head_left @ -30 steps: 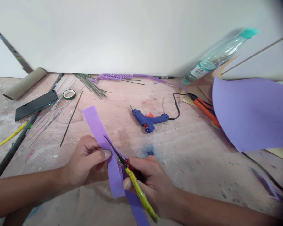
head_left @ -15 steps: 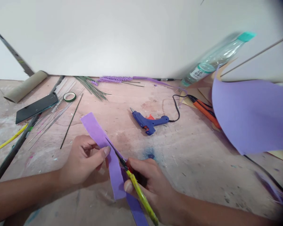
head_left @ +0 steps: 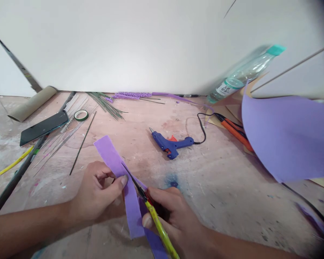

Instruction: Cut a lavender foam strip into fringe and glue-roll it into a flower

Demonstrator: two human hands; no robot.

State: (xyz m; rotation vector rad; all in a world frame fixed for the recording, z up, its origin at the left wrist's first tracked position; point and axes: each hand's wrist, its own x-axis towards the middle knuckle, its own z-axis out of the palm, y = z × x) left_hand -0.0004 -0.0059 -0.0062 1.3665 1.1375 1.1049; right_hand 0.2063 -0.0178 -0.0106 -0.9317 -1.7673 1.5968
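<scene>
My left hand point(head_left: 102, 189) pinches a purple felt strip point(head_left: 133, 212) between thumb and fingers, its upper end sticking out up and left. Gripped in my right hand point(head_left: 172, 212) are scissors point(head_left: 158, 223) with a yellow handle and dark blades. The blades lie along the strip's right edge, close to my left thumb, with a narrow sliver of felt to their right. A darker purple piece point(head_left: 153, 244) hangs below the blades, partly hidden by my right hand.
A blue glue gun point(head_left: 170, 144) lies ahead. To the left are a phone point(head_left: 43, 127), green tape point(head_left: 81, 115), wires and a cardboard tube point(head_left: 34, 104). Purple flower sprigs point(head_left: 126, 95) rest by the wall. Rightward are a bottle point(head_left: 243, 77), orange-handled pliers point(head_left: 236, 133) and a purple sheet point(head_left: 288, 136).
The whole view has shifted slightly, so the things on the table appear a little lower. Both hands keep their hold on the strip and scissors, with hardly any movement between them.
</scene>
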